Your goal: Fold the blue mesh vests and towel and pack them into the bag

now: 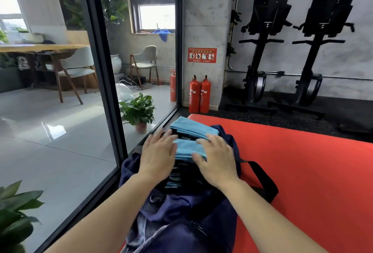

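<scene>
Flanking the folded blue cloth (188, 148) in the bag (181, 208), left hand (158, 155) and right hand (216, 161), fingers spread.

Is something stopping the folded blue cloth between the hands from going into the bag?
Nothing visible blocks it. The folded blue cloth already sits in the mouth of the open bag, with the left hand and right hand against it.

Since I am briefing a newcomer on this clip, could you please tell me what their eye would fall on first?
First, the left hand and right hand touching a folded light-blue cloth in the open navy bag at centre, a second folded cloth at its far end. Next, the bright red mat under the bag, and two red fire extinguishers by the concrete pillar behind.
</scene>
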